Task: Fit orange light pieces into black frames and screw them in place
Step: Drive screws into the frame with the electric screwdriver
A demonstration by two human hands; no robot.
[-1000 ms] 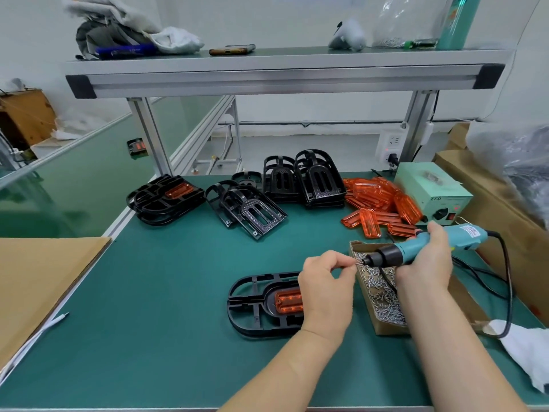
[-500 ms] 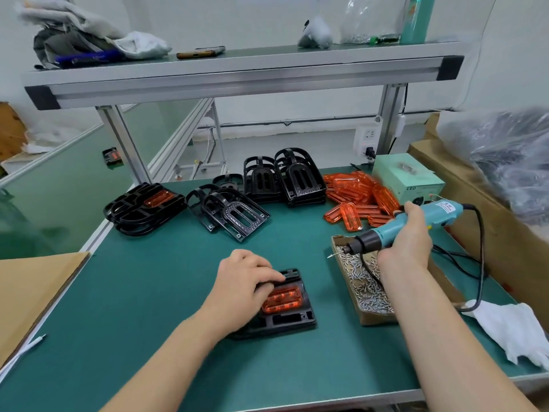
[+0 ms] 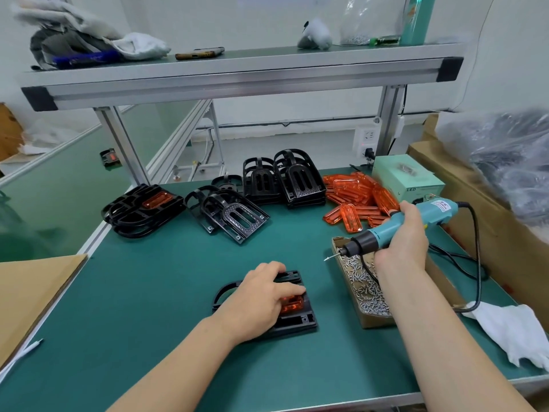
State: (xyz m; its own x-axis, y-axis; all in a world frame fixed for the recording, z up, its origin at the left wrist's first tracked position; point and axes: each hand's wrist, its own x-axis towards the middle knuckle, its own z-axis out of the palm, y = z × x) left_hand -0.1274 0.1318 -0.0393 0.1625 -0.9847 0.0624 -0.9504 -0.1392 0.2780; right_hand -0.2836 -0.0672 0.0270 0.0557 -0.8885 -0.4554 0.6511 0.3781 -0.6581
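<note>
Frame being worked on is the black frame (image 3: pixel 297 322), flat on the green mat (image 3: pixel 148 307) near the front edge, with an orange light piece (image 3: pixel 292 304) sitting in its middle. Left hand (image 3: pixel 261 301) lies over both, fingers spread flat and pressing down, not really gripping. Right hand (image 3: pixel 401 242) is wrapped around the teal screwdriver (image 3: pixel 378 233), which looks to have a screw (image 3: pixel 326 258) on the bit, up off the frame.

So I'd call this the screwing step, about to start. Next move needs the tip lined up over a hole while the left hand keeps things from sliding.

Cardboard box (image 3: pixel 374 321) just right of the frame holds loose screws. Further back are the spare orange pieces (image 3: pixel 356 197) and the empty frames (image 3: pixel 297 179).
</note>
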